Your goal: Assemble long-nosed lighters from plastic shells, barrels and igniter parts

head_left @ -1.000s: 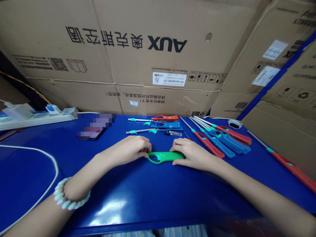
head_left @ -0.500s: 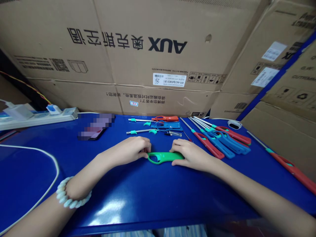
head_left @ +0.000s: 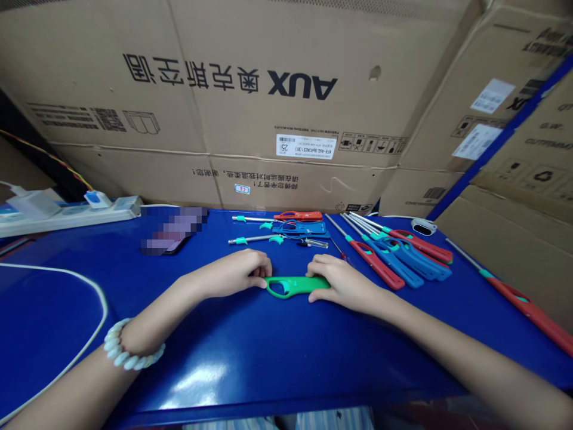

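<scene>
A green lighter handle [head_left: 295,286] with a teal trigger in its finger loop lies level just above or on the blue table. My left hand [head_left: 244,273] pinches its loop end between thumb and fingers; no metal tube shows there. At the other end, my right hand [head_left: 342,280] is closed around the handle, covering its tip. Beyond my hands lie lighter parts: a red casing [head_left: 299,216], a blue casing [head_left: 304,229], metal tubes [head_left: 257,239] with teal pieces, and a small clear fuel tank [head_left: 317,243].
Several red and blue long-necked lighters [head_left: 391,263] fan out at the right; another red lighter [head_left: 528,304] lies farther right. A phone [head_left: 172,233], power strip [head_left: 120,208] and white cable [head_left: 101,292] are on the left. Cardboard [head_left: 250,131] walls the back; a watch-like device [head_left: 423,226] sits before it.
Both hands keep their hold on the green lighter handle. Only a slight shift of the whole view shows.
</scene>
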A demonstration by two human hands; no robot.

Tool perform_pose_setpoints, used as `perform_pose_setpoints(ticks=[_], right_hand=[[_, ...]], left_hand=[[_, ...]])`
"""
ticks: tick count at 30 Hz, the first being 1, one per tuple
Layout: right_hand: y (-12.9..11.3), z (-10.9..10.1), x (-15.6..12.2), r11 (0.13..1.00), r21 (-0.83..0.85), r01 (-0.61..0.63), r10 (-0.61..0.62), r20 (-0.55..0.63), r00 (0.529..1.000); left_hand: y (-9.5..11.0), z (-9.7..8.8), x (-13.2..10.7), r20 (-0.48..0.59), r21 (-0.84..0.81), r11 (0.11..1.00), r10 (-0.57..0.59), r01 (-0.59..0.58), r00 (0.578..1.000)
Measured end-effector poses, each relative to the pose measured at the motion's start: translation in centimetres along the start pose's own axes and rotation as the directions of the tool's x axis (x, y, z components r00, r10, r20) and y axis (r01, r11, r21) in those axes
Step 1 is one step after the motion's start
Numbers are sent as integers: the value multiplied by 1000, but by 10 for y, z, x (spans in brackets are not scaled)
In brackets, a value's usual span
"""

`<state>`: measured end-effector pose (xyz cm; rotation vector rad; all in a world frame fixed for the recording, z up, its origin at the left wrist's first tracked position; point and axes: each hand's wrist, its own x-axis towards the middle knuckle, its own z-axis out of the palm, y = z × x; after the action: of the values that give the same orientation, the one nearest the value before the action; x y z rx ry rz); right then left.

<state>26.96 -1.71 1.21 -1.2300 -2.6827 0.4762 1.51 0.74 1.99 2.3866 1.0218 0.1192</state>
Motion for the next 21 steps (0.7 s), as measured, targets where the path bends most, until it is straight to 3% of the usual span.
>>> perform_pose_setpoints(ticks=[13,18,21], right_hand=[[3,5,2,969,235,-81,78,24,997],[2,2,0,930,340,-140,145,11,989],[3,1,-1,888,434,-154,141,62,988]], left_hand=[[9,-5,-5,84,-18,1000,-14,15,996],[10,-5,-6,6,-8,1000,-9,9,1000],[9,-5,-5,-49,10,1000,9,-9,999]])
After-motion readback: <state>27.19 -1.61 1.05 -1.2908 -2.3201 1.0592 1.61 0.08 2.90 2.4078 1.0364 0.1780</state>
